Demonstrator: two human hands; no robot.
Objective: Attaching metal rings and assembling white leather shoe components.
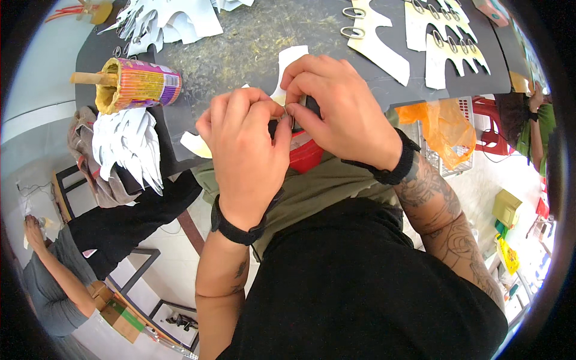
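Left hand (247, 157): fingertips pinched on a small metal ring (290, 118), touching the right hand.
Right hand (339, 111): clamped on the same ring and a white cut-out piece (290, 65).
Cut-out piece: on the dark tabletop (252, 45), right of the glue can (137, 84).
Glue can: lying on its side, stick inside.

The person is wearing a black short-sleeved top over olive-green trousers, leaving both forearms bare. A black band is circling each wrist, just behind the left hand (249, 156) and the right hand (342, 111). Dense dark tattoo patterns are covering the right forearm, and smaller tattoo marks are showing on the left forearm.
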